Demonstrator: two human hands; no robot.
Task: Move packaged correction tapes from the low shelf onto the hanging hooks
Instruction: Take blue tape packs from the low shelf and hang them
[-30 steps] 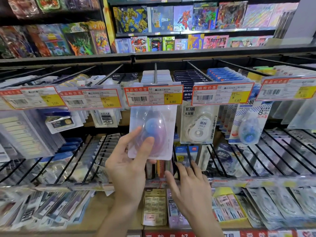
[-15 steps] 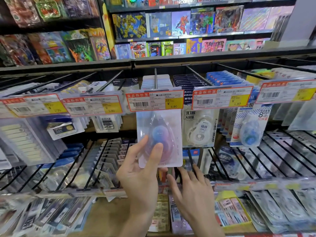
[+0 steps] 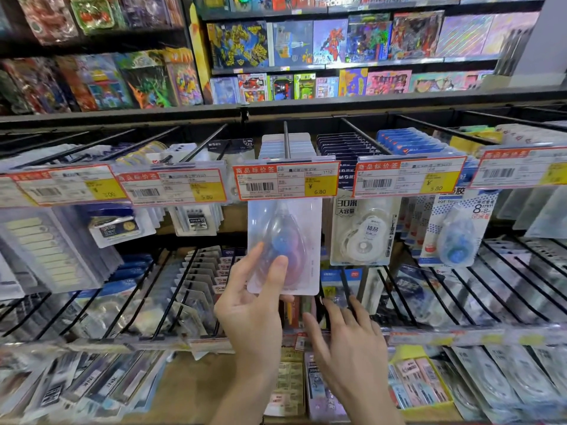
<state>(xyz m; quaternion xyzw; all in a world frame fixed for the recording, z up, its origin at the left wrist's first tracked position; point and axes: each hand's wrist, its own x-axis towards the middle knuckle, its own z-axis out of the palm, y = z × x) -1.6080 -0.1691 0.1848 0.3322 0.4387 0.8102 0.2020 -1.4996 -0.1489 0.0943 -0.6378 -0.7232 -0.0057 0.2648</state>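
Since a second ago the clear blister pack with the blue-and-pink teardrop correction tape (image 3: 283, 245) has stayed high against the display, its top edge tucked behind the red-bordered white price tag with the yellow 6.80 patch (image 3: 286, 180), and my right hand has stayed low beneath it with its fingers fanned.

My left hand (image 3: 251, 305) grasps the pack from the lower left — thumb pressed flat on the front of the plastic bubble, the other fingers behind the card. Whether the pack's hole is already on the black metal hook (image 3: 286, 139) above the tag I cannot tell; the tag hides it. More packs of the same pale kind (image 3: 287, 145) hang further back on that hook.

My right hand (image 3: 346, 342) is released, fingers straight and spread, holding nothing; it hovers in front of the lower row of black wire hooks, just below and to the right of the pack.

Just beside the pack on the right hangs a white round correction tape in a clear pack (image 3: 363, 233), and further right a blue-dotted white pack with a pale blue tape (image 3: 457, 231). Below my wrists lies the low wooden shelf (image 3: 190, 384) with more flat packs on it — a yellow tray of pink packs (image 3: 418, 381) sits at its right.
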